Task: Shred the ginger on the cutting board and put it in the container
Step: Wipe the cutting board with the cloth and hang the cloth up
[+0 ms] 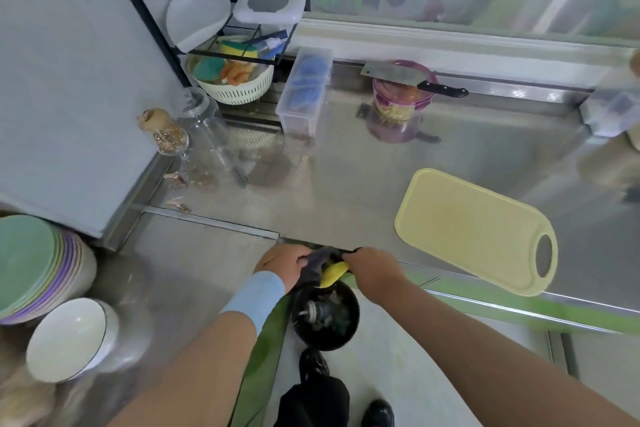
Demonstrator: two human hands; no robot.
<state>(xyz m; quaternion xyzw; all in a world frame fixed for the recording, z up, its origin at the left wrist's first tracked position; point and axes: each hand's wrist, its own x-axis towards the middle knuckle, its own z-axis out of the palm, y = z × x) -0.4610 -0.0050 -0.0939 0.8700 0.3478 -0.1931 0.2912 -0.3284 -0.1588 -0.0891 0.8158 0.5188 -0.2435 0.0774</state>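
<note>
— Head camera: how do the hands sit?

— Both are low, to the near left of the cutting board [474,232], past the counter [346,177] edge. The left hand [282,262] has its knuckles up and its fingers curled round one end of a grey and yellow cloth [330,269]. The right hand [372,270] clamps the other end, so the two hands almost meet. A light blue wristband [256,298] sits on the left forearm.

— What is under them?

— A round black bin [353,322], on the floor directly below the cloth.

— And the ginger?

— Away from the board, in the round container [398,99] with the purple rim, far behind the board and to its left, against the back of the counter. Through the clear wall I see pale yellowish shreds, which seem to be the ginger [394,109], though the picture is soft there.

— The knife?

— A cleaver [394,74] lies flat across the container's top, its black handle pointing toward the board's side.

— The board itself?

— Pale yellow and lying flat at an angle, with its handle hole at the near right corner overhanging the counter edge.
</note>
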